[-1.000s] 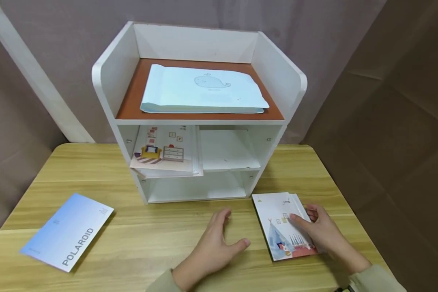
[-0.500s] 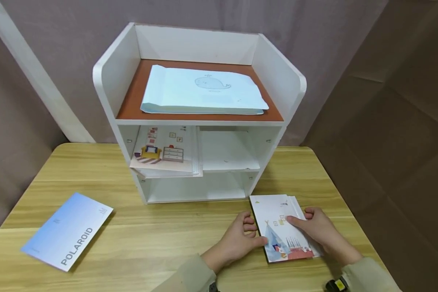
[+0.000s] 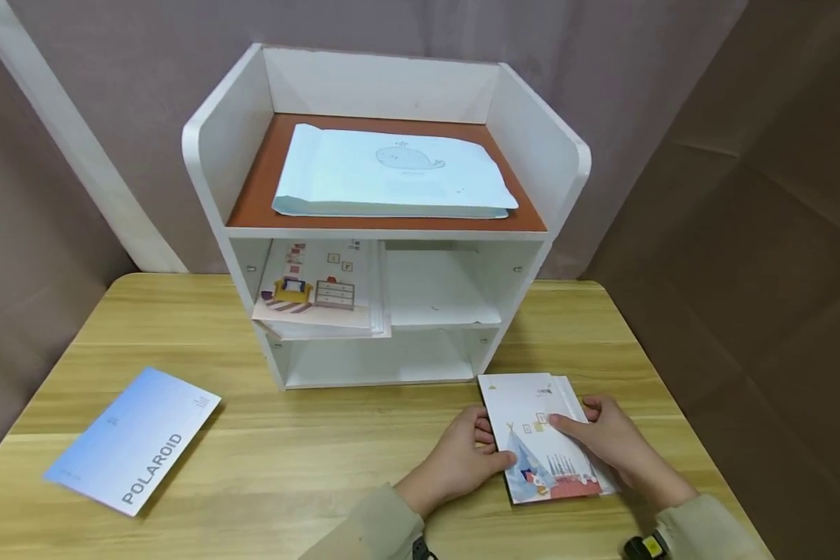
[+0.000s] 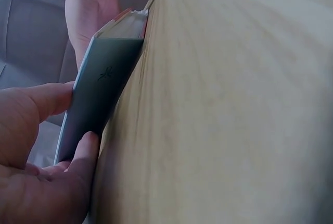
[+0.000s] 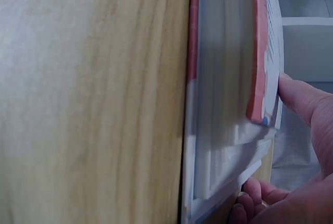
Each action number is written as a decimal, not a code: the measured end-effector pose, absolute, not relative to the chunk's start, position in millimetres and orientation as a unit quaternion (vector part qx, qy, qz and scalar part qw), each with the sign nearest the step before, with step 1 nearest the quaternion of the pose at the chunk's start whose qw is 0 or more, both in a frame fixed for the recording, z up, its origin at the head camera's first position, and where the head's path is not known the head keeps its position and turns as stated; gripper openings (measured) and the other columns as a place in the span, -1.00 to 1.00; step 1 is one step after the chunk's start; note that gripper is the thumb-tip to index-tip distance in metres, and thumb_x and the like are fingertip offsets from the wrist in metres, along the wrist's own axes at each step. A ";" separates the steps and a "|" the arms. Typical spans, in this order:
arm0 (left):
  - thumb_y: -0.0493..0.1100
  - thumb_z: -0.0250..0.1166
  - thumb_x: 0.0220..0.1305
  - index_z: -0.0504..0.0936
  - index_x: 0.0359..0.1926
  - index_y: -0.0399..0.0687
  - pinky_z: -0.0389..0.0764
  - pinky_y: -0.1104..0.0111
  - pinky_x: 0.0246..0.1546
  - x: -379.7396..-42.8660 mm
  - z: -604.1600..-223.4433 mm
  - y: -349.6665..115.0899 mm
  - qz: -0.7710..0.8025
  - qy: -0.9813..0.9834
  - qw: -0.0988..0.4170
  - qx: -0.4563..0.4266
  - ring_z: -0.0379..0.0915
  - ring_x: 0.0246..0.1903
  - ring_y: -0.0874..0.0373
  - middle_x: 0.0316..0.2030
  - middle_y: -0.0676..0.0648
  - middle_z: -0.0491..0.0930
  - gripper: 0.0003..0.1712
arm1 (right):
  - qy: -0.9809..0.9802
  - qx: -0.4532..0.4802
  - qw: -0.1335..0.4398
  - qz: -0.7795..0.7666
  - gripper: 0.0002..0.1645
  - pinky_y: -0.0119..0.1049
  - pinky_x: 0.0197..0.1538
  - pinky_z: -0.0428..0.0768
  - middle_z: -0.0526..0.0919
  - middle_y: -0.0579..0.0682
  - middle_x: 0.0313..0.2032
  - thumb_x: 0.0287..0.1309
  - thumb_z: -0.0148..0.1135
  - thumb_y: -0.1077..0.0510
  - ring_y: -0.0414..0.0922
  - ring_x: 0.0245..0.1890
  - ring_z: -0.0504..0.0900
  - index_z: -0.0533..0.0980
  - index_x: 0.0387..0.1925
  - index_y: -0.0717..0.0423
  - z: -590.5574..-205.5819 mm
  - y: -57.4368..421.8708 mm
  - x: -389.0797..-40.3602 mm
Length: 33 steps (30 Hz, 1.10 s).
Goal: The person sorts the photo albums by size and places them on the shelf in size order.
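Head: "POLAROID" legible on blue-white booklet (image 3: 134, 443), left side of worktop (image 3: 280, 459); left hand (image 3: 462, 459) and right hand (image 3: 616, 443) grip opposite sides of tent-illustrated book (image 3: 532, 447) lying at right. Left wrist: fingers (image 4: 86, 153) curled against spine (image 4: 101, 88). Right wrist: thumb (image 5: 299, 94) on cover, fingers (image 5: 253, 195) curled.

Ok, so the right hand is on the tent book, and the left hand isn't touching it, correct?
Not quite: the left hand is touching the tent book. The left wrist view shows a finger against its spine, and the head view shows that hand's thumb on its cover. The right hand is on it, as you said.
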<state>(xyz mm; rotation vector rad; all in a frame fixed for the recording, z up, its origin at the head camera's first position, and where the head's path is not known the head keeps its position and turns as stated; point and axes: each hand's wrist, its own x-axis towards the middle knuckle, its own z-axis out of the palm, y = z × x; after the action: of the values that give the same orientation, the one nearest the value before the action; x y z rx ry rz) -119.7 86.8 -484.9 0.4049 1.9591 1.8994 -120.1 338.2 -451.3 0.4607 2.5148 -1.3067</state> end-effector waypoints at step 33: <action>-0.25 0.46 0.09 0.44 0.04 -0.17 0.53 0.42 -0.16 -123.1 -483.0 74.8 0.667 0.702 0.218 0.123 0.44 -0.21 0.23 -0.20 0.01 0.46 -0.48 | 0.798 0.139 0.140 -0.570 -0.04 -0.01 -0.35 0.68 0.59 0.24 -0.15 0.22 0.28 -0.10 0.17 -0.36 0.68 -0.03 0.30 0.33 -424.7 325.5 -107.2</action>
<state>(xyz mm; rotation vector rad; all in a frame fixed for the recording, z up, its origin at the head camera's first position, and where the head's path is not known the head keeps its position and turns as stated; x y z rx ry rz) -123.1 74.8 -483.0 0.3410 1.9417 1.8464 -107.2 325.5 -424.7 0.4019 2.3044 -1.6455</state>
